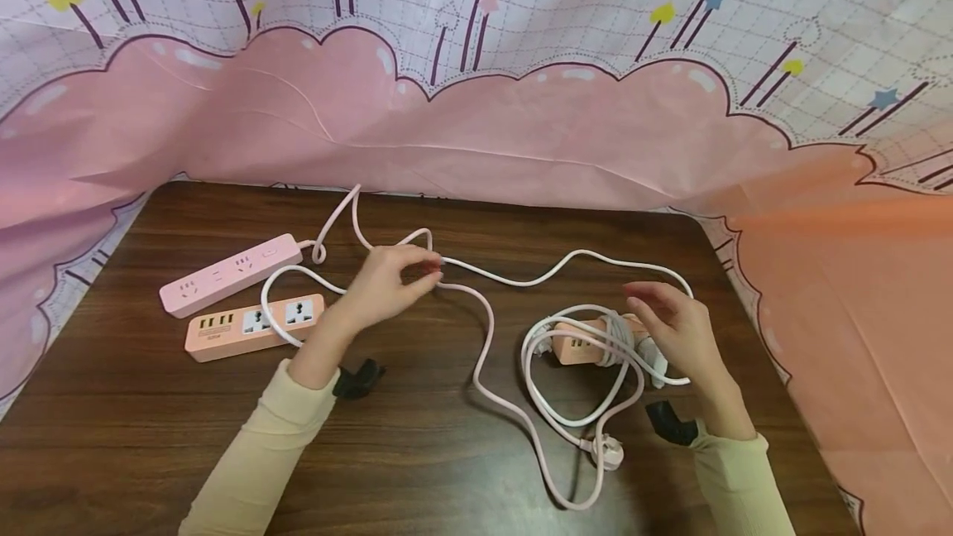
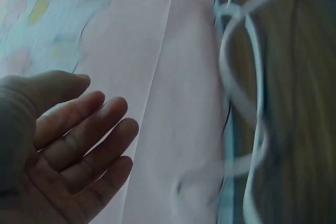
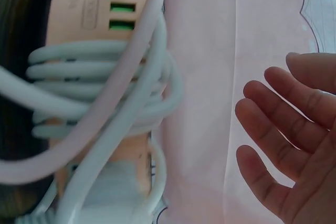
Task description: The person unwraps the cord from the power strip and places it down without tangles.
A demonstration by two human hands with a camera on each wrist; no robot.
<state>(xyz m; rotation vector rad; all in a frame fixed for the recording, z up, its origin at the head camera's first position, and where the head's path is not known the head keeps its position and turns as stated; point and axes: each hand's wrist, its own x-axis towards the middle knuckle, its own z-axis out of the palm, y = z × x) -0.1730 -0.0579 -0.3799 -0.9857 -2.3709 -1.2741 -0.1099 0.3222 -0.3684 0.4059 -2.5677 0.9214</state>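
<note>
My left hand [image 1: 387, 284] hovers over the cords at the table's middle, its fingers loosely bent. In the left wrist view its palm shows with nothing in it. A white cord [image 1: 514, 283] and a pale pink cord [image 1: 490, 325] cross close by its fingertips in the head view. On the right, my right hand [image 1: 681, 333] hangs beside a peach power strip [image 1: 567, 349] wound with its own cord. Relaxed fingers [image 3: 273, 129] hold nothing in the right wrist view. Loops of white and pink cord lie over that wound strip, and a pink plug [image 1: 610, 453] rests in front.
A pink power strip [image 1: 231, 275] and another peach power strip [image 1: 223, 339] lie side by side at the left. The brown wooden table [image 1: 417, 453] ends at a patterned pink curtain [image 1: 462, 135] behind. A white plug [image 1: 653, 361] sits at the wound strip's right end.
</note>
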